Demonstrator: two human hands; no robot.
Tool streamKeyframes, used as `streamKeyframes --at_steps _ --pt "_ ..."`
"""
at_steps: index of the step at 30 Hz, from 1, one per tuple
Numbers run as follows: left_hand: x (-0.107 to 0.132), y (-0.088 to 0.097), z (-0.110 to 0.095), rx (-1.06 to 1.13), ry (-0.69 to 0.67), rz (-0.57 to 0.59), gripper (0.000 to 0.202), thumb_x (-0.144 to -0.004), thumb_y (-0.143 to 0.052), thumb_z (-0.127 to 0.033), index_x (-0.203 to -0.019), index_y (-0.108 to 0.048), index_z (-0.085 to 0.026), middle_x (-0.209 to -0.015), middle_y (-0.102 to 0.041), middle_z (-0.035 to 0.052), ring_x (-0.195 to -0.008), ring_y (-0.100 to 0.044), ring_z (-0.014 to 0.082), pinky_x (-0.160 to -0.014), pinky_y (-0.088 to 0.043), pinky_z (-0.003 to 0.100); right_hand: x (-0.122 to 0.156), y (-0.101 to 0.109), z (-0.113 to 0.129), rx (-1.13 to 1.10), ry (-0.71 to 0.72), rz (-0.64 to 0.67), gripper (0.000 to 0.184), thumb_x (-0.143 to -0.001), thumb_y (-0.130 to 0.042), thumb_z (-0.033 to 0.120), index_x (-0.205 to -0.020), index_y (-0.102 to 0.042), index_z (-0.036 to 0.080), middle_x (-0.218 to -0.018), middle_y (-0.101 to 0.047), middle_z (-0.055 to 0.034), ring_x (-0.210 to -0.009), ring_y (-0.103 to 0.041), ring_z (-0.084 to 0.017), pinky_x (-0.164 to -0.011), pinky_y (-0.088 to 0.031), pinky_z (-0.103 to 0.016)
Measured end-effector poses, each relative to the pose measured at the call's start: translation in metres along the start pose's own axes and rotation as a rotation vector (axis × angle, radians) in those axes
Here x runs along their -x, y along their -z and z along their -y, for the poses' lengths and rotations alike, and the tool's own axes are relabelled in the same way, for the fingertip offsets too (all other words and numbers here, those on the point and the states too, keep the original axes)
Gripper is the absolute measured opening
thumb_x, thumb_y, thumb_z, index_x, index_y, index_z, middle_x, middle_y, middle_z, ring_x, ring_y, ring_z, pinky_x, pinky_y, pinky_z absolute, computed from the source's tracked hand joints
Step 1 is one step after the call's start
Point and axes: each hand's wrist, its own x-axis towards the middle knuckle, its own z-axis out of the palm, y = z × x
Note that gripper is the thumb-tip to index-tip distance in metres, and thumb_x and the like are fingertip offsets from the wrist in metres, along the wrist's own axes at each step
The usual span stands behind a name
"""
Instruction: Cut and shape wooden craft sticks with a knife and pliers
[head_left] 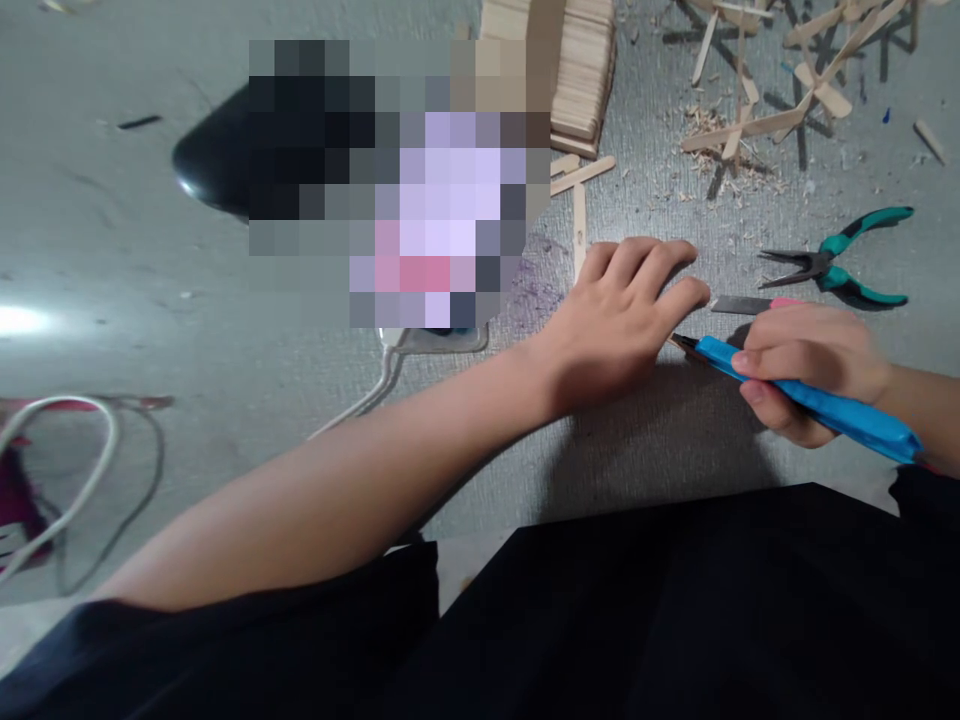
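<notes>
My left hand (622, 300) lies palm down over the table, fingers spread. A pale craft stick (580, 225) runs down to its back edge, and what lies beneath the palm is hidden. My right hand (814, 370) is closed around a blue-handled tool (847, 405) with a narrow dark tip; its exact kind does not show. That tip points left and reaches the lower edge of my left hand, where a small bit of wood shows. Just beyond my right knuckles lies a flat metal blade with a pink handle (785, 302), partly covered by the hand.
Green-handled long-nose pliers (825, 265) lie spread at the right. Behind them are joined craft-stick pieces (814, 85) and wood shavings (705, 135). A stack of craft sticks (585, 70) stands at the back. Left are a black rounded object (217, 150), a blurred-out patch and a white cable (112, 430).
</notes>
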Motion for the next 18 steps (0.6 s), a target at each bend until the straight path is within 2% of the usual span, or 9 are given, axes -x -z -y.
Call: streamKeyframes --at_steps 4,7,13,16,18 --pt "-0.001 0.001 0.001 0.012 0.000 0.009 0.038 -0.117 -0.047 -0.022 -0.150 -0.065 -0.027 -0.174 -0.058 0.0168 -0.156 -0.052 0.0404 -0.123 -0.044 0.061 -0.014 -0.004 0.009 0.004 0.022 -0.020 0.019 -0.100 -0.062 0.014 -0.109 -0.055 0.029 -0.072 -0.058 0.0067 -0.057 -0.056 -0.017 -0.055 -0.047 -0.033" --pt "-0.002 0.001 0.003 0.014 -0.001 0.023 0.038 -0.116 -0.048 -0.022 -0.149 -0.066 -0.027 -0.173 -0.060 0.0165 -0.154 -0.053 0.0398 -0.121 -0.045 0.059 -0.012 -0.009 0.009 0.025 0.065 -0.026 0.020 -0.100 -0.062 0.013 -0.110 -0.055 0.029 -0.073 -0.055 0.0066 -0.057 -0.048 -0.017 -0.054 -0.043 -0.034" --pt "-0.003 0.003 0.003 -0.017 -0.005 0.032 0.037 -0.117 -0.046 -0.025 -0.148 -0.066 -0.024 -0.171 -0.061 0.0172 -0.152 -0.054 0.0400 -0.119 -0.044 0.057 0.002 -0.020 -0.014 -0.032 0.210 -0.149 0.020 -0.100 -0.058 0.014 -0.114 -0.056 0.028 -0.072 -0.053 0.0070 -0.056 -0.048 -0.017 -0.054 -0.044 -0.034" --pt "-0.002 0.003 0.001 -0.037 -0.004 0.037 0.040 -0.115 -0.047 -0.021 -0.150 -0.065 -0.024 -0.172 -0.060 0.0174 -0.153 -0.054 0.0400 -0.119 -0.044 0.057 0.009 -0.021 -0.021 -0.003 0.306 -0.136 0.017 -0.105 -0.059 0.019 -0.119 -0.058 0.028 -0.072 -0.059 0.0071 -0.056 -0.052 -0.017 -0.055 -0.046 -0.033" --pt "-0.002 0.003 0.000 -0.052 -0.003 0.040 0.043 -0.112 -0.048 -0.018 -0.151 -0.065 -0.023 -0.173 -0.059 0.0175 -0.153 -0.053 0.0399 -0.119 -0.044 0.056 0.015 -0.021 -0.020 0.046 0.257 -0.062 0.016 -0.110 -0.063 0.026 -0.125 -0.058 0.029 -0.076 -0.066 0.0068 -0.060 -0.058 -0.016 -0.060 -0.052 -0.032"
